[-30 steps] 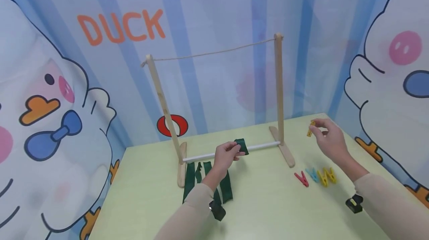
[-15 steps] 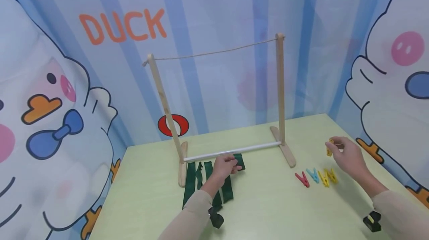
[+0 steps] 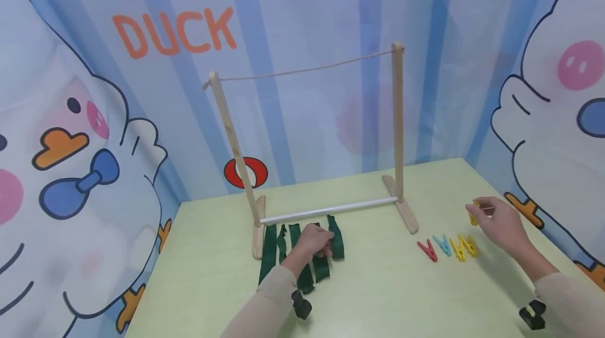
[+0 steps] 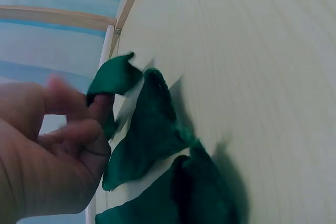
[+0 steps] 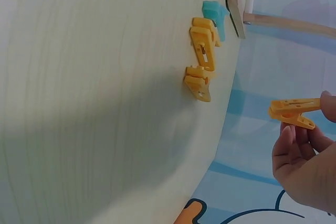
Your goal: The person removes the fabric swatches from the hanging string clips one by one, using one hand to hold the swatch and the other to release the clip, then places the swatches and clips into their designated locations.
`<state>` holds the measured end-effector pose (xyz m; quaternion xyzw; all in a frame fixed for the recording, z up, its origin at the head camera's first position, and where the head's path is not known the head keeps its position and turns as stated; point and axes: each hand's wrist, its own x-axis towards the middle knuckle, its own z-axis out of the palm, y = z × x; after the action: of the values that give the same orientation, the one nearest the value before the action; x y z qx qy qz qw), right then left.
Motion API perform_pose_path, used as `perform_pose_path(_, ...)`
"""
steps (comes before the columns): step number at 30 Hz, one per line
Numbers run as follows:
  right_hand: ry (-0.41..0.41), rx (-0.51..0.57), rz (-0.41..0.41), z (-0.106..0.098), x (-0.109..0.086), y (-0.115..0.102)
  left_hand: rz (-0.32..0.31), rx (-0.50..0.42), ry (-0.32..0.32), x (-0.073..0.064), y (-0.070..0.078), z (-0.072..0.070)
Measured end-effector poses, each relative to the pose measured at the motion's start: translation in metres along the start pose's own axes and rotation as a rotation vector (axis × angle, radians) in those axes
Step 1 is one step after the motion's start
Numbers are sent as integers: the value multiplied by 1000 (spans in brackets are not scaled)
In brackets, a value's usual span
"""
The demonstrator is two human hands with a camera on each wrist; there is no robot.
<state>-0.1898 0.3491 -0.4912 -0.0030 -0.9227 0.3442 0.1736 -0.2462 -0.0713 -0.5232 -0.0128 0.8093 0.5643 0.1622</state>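
Note:
My left hand (image 3: pixel 312 241) is low over the table among several dark green fabric strips. In the left wrist view, a fingertip touches the edge of the nearest green strip (image 4: pixel 114 74), which arches up beside it. Another finger is blurred and stands apart from the cloth, and I see no pinch on it. From the head, this strip (image 3: pixel 337 241) is rightmost in the row. My right hand (image 3: pixel 504 225) pinches a yellow clothespin (image 5: pixel 294 111) between thumb and fingers, above the table at the right. Below it lie a red clothespin (image 3: pixel 427 250), a blue one (image 3: pixel 442 245) and two yellow ones (image 3: pixel 457 249).
A wooden stand stands behind the strips, with a left post (image 3: pixel 232 144), a right post (image 3: pixel 398 128), a cord (image 3: pixel 307 70) between their tops and a white bar (image 3: pixel 331 210) low down. A duck-print curtain (image 3: pixel 307 133) hangs behind the pale table (image 3: pixel 378 296).
My left hand has brought the green strip down from near the white bar to the table beside the other strips. The right hand has moved right and lower, still pinching the yellow clothespin.

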Motion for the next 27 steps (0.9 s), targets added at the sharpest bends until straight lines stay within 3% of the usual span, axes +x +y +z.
perform_pose_path(7,-14,-46,-11,1,1,5,-14,239,7,-2,-2,-1)
perform_pose_path(12,-61,-72,13,-1,0,11,4,299,2,-3,-3,-2)
perform_pose_path(17,-155,-125,64,-7,4,19,9,366,12,-4,-2,-3)
perform_pose_path(22,-267,-153,103,-11,6,23,23,425,-19,-5,-7,-3)
perform_pose_path(27,-326,-163,153,-10,9,24,23,480,-28,-7,-10,-2)
